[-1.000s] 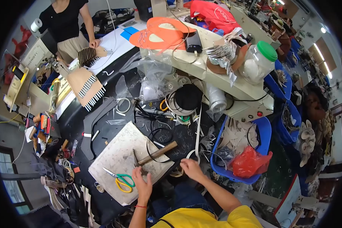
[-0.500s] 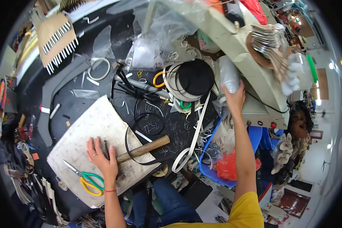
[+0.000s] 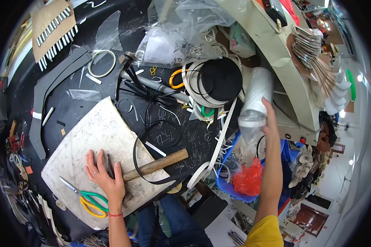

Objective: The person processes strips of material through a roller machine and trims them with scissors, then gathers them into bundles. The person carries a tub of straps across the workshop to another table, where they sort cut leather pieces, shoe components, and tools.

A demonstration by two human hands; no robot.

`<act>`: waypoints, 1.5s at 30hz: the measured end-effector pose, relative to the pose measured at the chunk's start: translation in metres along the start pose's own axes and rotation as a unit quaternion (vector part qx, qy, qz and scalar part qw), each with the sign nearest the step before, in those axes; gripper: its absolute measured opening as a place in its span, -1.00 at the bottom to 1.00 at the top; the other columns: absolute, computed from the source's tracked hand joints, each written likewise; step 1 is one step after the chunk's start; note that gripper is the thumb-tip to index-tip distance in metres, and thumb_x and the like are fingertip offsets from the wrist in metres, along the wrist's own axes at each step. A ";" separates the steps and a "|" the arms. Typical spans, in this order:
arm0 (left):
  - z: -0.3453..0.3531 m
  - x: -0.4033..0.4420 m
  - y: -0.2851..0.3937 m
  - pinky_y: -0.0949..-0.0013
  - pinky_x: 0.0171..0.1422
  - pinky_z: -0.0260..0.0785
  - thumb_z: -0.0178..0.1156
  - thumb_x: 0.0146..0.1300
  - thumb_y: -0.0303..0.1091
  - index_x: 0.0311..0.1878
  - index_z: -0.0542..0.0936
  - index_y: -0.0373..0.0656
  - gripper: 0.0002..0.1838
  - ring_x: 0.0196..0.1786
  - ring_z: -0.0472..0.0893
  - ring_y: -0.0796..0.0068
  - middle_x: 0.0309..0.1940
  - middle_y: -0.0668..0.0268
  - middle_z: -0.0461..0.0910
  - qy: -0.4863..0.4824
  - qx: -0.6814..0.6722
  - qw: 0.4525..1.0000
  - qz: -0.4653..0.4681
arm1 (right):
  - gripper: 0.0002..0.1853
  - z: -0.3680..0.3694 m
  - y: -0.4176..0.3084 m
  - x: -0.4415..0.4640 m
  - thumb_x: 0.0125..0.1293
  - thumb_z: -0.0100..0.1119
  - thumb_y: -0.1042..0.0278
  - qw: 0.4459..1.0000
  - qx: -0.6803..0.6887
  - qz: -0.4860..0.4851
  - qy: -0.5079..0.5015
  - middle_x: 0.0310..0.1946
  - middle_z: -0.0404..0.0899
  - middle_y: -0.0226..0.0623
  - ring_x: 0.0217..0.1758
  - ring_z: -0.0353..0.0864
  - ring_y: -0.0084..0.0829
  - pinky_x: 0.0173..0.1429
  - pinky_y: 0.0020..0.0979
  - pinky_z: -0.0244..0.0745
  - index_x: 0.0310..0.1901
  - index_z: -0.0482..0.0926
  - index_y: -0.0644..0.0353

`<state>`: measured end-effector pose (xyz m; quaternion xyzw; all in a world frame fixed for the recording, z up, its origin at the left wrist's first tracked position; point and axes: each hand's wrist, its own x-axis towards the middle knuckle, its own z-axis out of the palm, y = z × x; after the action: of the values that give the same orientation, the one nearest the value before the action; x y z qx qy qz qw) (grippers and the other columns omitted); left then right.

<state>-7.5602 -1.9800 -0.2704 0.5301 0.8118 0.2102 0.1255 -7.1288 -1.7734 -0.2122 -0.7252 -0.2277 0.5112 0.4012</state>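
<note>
My left hand lies with fingers spread on a stained white board. Under and beside it is a hammer with a wooden handle; its dark head is partly hidden by the hand. Scissors with green and yellow handles lie just left of my wrist. My right hand grips the right side of a clear plastic-wrapped cylinder, which is held upright beside a cream machine. What is inside the wrapping I cannot make out. A black strap loops over the hammer handle.
A blue bin holding a red plastic bag stands below my right forearm. Rolls of white and black strap sit mid-table. The cream machine rises at the right. Clear plastic bags lie at the back.
My right hand has brought the wrapped cylinder out from beside the machine, toward me and slightly right. My left hand stays on the board. The whole view has shifted slightly.
</note>
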 end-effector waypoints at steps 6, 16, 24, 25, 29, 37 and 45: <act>0.002 -0.003 -0.002 -0.01 0.40 -0.40 0.09 0.13 -0.27 0.18 0.32 -0.19 -0.48 0.39 -0.01 0.13 0.31 0.09 0.07 0.004 0.005 1.000 0.015 | -0.34 0.062 0.049 -0.075 0.06 0.19 -0.06 0.972 0.236 0.016 0.014 -0.07 0.45 -0.19 -0.04 0.48 -0.27 0.04 -0.27 0.42 0.10 0.32 0.22; 0.003 -0.003 -0.001 -0.02 0.39 -0.41 0.09 0.13 -0.28 0.19 0.31 -0.17 -0.48 0.39 -0.01 0.17 0.32 0.12 0.06 -0.005 0.013 1.000 0.022 | -0.44 0.045 0.012 -0.076 0.16 0.01 -0.16 0.904 0.374 0.077 -0.194 -0.22 0.55 -0.19 -0.22 0.56 -0.26 -0.13 -0.26 0.51 -0.04 0.46 0.20; 0.001 -0.003 -0.002 -0.04 0.38 -0.41 0.10 0.11 -0.29 0.18 0.31 -0.16 -0.47 0.39 -0.01 0.16 0.32 0.12 0.07 -0.017 0.014 0.999 0.031 | -0.49 0.019 0.000 0.011 0.16 0.07 -0.05 0.948 0.316 -0.036 -0.002 -0.10 0.50 -0.22 -0.08 0.51 -0.26 0.00 -0.20 0.44 0.01 0.43 0.16; 0.001 -0.004 -0.003 -0.04 0.38 -0.40 0.10 0.11 -0.29 0.18 0.31 -0.15 -0.47 0.39 -0.01 0.16 0.32 0.12 0.07 -0.016 0.013 0.999 0.033 | -0.48 0.018 0.006 0.039 0.16 0.10 -0.02 0.929 0.354 -0.106 0.041 -0.07 0.47 -0.23 -0.04 0.48 -0.27 0.06 -0.21 0.40 0.05 0.39 0.16; 0.004 -0.004 -0.008 -0.03 0.38 -0.42 0.10 0.13 -0.27 0.19 0.31 -0.14 -0.47 0.39 0.00 0.16 0.32 0.13 0.07 -0.017 0.009 0.999 0.038 | -0.38 -0.009 0.034 0.086 0.14 0.20 0.07 0.933 0.275 -0.170 0.160 0.12 0.27 -0.13 0.21 0.26 -0.22 0.32 -0.25 0.15 0.12 0.26 0.29; 0.008 -0.005 -0.009 -0.03 0.38 -0.45 0.03 0.21 -0.17 0.19 0.31 -0.11 -0.51 0.38 0.02 0.22 0.31 0.15 0.08 -0.001 0.015 0.999 0.047 | -0.66 -0.138 0.159 -0.081 0.22 0.11 0.24 0.989 -0.025 -0.049 0.139 -0.32 0.53 -0.32 -0.29 0.53 -0.56 -0.16 -0.53 0.47 -0.07 0.49 0.31; 0.020 -0.003 -0.027 -0.02 0.36 -0.33 -0.08 0.29 -0.07 0.17 0.34 -0.10 -0.54 0.33 0.12 0.25 0.28 0.17 0.14 0.015 0.058 0.997 0.047 | -0.56 -0.207 0.315 -0.193 0.06 0.24 0.14 0.909 -0.374 0.058 0.176 -0.28 0.56 -0.12 -0.10 0.52 -0.24 0.01 -0.27 0.39 -0.07 0.52 0.24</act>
<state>-7.5721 -1.9876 -0.3008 0.5706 0.7988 0.1762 0.0725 -7.0348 -2.1694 -0.3288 -0.9122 -0.2855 0.2749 0.1039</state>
